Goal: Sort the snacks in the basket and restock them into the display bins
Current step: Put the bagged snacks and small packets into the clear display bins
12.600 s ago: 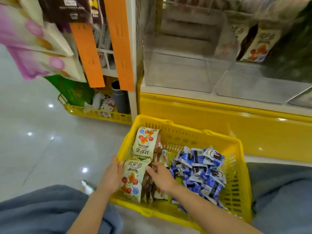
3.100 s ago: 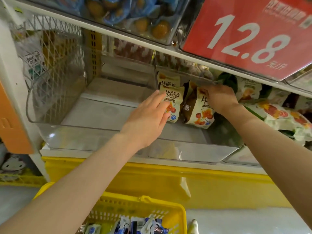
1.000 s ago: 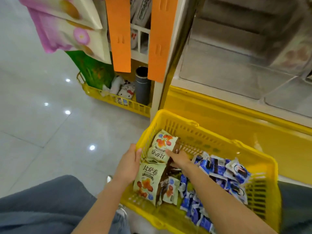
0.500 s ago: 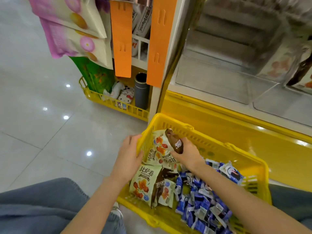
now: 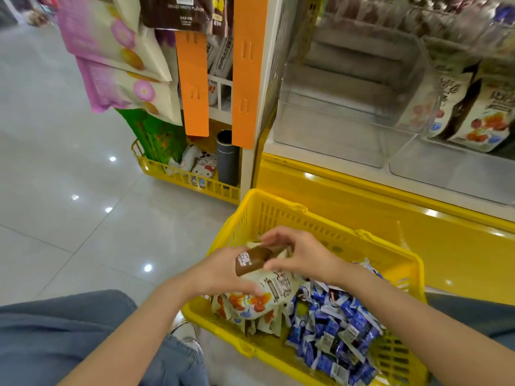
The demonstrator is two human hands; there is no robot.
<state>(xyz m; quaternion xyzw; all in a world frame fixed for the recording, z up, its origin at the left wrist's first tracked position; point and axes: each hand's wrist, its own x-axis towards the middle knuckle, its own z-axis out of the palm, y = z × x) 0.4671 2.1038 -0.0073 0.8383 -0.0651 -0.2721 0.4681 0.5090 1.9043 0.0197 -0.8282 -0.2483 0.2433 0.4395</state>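
Two hands grasp cream-and-brown snack packets [image 5: 269, 291] near the left edge of the yellow plastic basket [image 5: 328, 227], left hand [image 5: 217, 274] cradling, right hand [image 5: 305, 254] pinching; the loose bundle could slip out.

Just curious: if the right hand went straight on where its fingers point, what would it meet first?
Probably the left hand, gripping the same brown-ended snack packet the right hand pinches; depth is hard to judge.

My left hand [image 5: 220, 274] is leaving the basket [image 5: 281, 210] rim and closing round the cream snack packs [image 5: 267, 291], lifting them off the pile beneath my fingers. My right hand [image 5: 301, 254] is bringing the brown-edged pack [image 5: 250, 261] across against my left fingers, pinching it there.
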